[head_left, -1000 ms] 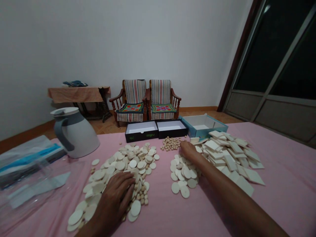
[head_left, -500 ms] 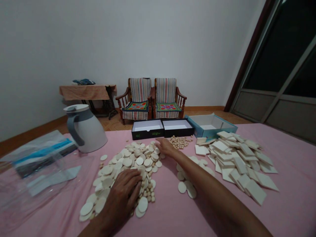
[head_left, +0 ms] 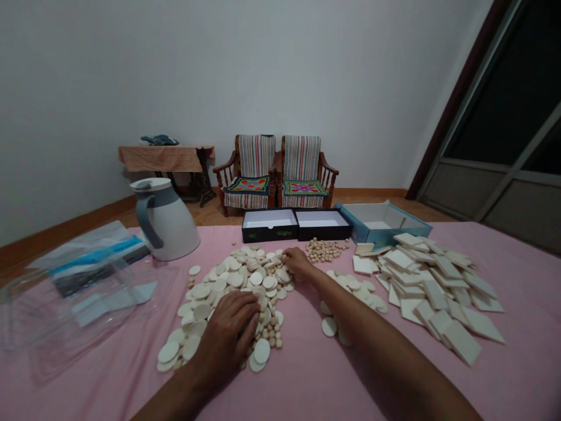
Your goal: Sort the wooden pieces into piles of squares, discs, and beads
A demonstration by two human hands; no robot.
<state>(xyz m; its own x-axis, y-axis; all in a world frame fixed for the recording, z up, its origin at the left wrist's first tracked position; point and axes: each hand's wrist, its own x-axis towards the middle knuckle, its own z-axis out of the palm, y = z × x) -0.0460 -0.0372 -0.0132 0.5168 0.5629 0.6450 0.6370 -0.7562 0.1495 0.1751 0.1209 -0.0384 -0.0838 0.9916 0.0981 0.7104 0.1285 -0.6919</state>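
A heap of pale wooden discs [head_left: 235, 280] lies in front of me, with small wooden cubes [head_left: 273, 335] mixed in along its near right edge. My left hand [head_left: 230, 327] lies over the near part of the heap, fingers stretched across the discs. At the heap's far right edge is my right hand [head_left: 298, 263], its fingers bent down and drawn together among the pieces; whatever they grip is hidden. Just beyond that hand is a group of small wooden beads [head_left: 325, 250]. Under my right forearm, a smaller group of discs [head_left: 329, 327] is partly covered.
Square wooden tiles [head_left: 433, 292] are heaped at the right. Two black box trays [head_left: 269, 234] and a blue box [head_left: 377, 235] stand along the far edge. A white-grey jug [head_left: 175, 228] and clear plastic packaging [head_left: 105, 304] occupy the left of the pink cloth [head_left: 307, 386].
The whole view has shifted slightly, so things sit further right. My right hand's fingers have curled in more at the heap's edge. My left hand stays on the discs.
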